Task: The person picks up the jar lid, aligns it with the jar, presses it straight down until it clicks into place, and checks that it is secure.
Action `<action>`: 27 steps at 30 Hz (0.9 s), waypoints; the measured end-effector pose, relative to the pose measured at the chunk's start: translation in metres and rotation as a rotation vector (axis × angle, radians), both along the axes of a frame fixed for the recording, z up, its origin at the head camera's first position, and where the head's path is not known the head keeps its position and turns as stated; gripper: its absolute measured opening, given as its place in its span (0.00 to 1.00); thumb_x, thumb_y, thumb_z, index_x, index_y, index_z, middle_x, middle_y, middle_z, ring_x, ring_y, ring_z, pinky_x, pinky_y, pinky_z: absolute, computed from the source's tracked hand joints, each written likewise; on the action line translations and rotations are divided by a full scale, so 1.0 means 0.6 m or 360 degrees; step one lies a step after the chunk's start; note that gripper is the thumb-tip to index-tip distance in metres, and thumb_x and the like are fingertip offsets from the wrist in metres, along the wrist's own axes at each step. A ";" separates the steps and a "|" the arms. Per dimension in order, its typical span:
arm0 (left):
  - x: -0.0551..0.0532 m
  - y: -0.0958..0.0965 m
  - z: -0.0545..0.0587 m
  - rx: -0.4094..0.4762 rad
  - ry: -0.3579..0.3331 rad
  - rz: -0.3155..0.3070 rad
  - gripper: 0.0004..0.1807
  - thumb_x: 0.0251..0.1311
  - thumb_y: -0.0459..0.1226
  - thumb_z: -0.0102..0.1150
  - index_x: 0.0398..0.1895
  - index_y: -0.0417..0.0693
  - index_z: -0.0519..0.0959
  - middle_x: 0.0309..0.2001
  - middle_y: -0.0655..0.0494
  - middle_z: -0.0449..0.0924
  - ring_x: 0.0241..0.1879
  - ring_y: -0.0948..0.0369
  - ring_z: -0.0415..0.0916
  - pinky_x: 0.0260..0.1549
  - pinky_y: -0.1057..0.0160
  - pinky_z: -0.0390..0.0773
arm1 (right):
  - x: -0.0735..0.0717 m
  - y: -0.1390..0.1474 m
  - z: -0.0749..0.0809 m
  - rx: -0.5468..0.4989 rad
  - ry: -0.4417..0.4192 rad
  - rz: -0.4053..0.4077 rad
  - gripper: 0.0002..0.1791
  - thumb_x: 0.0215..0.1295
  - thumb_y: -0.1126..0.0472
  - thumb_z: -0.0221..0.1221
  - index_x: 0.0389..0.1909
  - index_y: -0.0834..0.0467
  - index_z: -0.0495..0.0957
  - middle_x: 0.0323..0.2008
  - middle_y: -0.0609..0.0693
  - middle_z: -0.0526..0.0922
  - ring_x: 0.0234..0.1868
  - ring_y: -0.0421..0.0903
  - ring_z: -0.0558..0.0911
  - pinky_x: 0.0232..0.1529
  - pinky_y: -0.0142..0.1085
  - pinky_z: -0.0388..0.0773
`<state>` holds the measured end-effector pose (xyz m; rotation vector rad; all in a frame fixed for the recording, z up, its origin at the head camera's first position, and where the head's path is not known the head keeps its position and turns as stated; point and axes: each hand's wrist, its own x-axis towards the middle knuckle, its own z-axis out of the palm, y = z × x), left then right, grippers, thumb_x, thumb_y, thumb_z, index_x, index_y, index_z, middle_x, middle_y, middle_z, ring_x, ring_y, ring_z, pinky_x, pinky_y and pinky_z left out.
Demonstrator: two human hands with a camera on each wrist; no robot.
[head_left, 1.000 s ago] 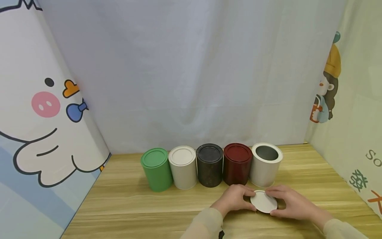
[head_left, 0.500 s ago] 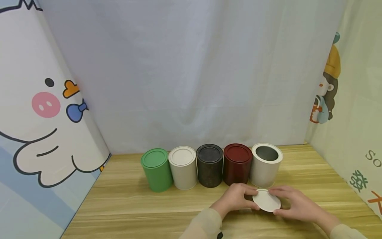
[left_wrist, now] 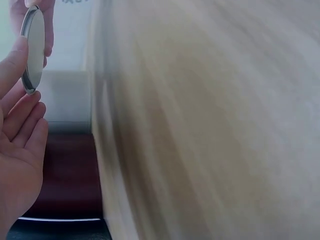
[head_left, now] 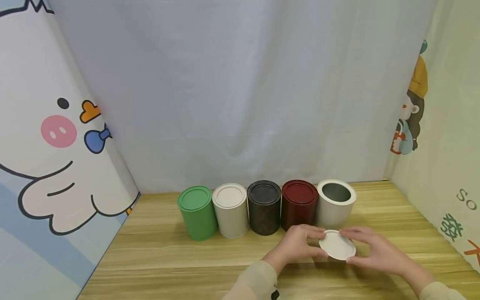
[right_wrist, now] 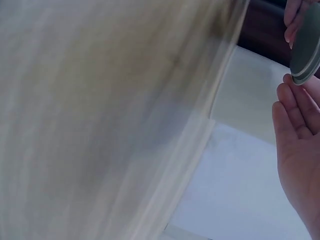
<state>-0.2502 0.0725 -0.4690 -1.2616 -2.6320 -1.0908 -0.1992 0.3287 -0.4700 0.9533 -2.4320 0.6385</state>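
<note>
A round white lid (head_left: 337, 245) is held between both hands in front of the white can without a lid (head_left: 335, 210). My left hand (head_left: 296, 246) pinches its left edge between thumb and fingers. Its right edge is pinched by my right hand (head_left: 378, 251). Both wrist views show the lid raised over the table, its rim (left_wrist: 33, 50) between fingertips and thumb in the left one. The can's open mouth shows a dark grey inside. In the right wrist view the lid's underside (right_wrist: 305, 47) is partly cut off by the frame.
Left of the white can stand a dark red can (head_left: 299, 204), a black can (head_left: 264, 207), another white can (head_left: 230, 210) and a green can (head_left: 197, 212), all lidded, in a row along the back of the wooden table (head_left: 157, 266). A grey-white cloth (head_left: 240, 91) hangs behind.
Both hands have moved the white lid a little up and to the right, closer to the white can with the open top. The row of cans has stayed in place.
</note>
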 end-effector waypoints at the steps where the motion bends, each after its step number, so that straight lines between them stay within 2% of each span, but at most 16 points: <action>1: 0.000 0.000 0.002 0.0016 0.0010 0.0003 0.27 0.48 0.44 0.78 0.54 0.48 0.85 0.55 0.63 0.82 0.55 0.72 0.75 0.55 0.79 0.67 | 0.000 0.000 0.002 -0.0006 0.0000 -0.0004 0.35 0.37 0.54 0.81 0.51 0.58 0.83 0.48 0.49 0.82 0.50 0.40 0.78 0.53 0.17 0.64; 7: 0.001 -0.002 0.019 0.0088 0.0014 0.0003 0.27 0.49 0.44 0.78 0.54 0.47 0.84 0.56 0.63 0.81 0.56 0.71 0.75 0.55 0.79 0.68 | 0.000 0.000 0.014 -0.0071 -0.0019 0.0011 0.37 0.37 0.58 0.81 0.54 0.57 0.82 0.51 0.49 0.81 0.53 0.36 0.75 0.55 0.16 0.61; 17: 0.000 -0.007 0.050 0.0129 0.0177 -0.0012 0.27 0.53 0.44 0.75 0.56 0.46 0.83 0.58 0.60 0.80 0.59 0.68 0.74 0.55 0.78 0.68 | -0.002 -0.005 0.043 -0.0156 -0.0002 0.0034 0.39 0.36 0.65 0.80 0.57 0.58 0.80 0.54 0.50 0.79 0.57 0.31 0.71 0.57 0.16 0.60; 27: -0.005 -0.010 0.091 0.0072 0.0264 0.0028 0.29 0.55 0.47 0.73 0.60 0.47 0.81 0.61 0.60 0.77 0.62 0.66 0.71 0.59 0.75 0.66 | -0.014 -0.010 0.077 -0.0227 0.0052 0.0083 0.42 0.33 0.72 0.77 0.59 0.61 0.78 0.54 0.52 0.78 0.57 0.32 0.70 0.57 0.17 0.60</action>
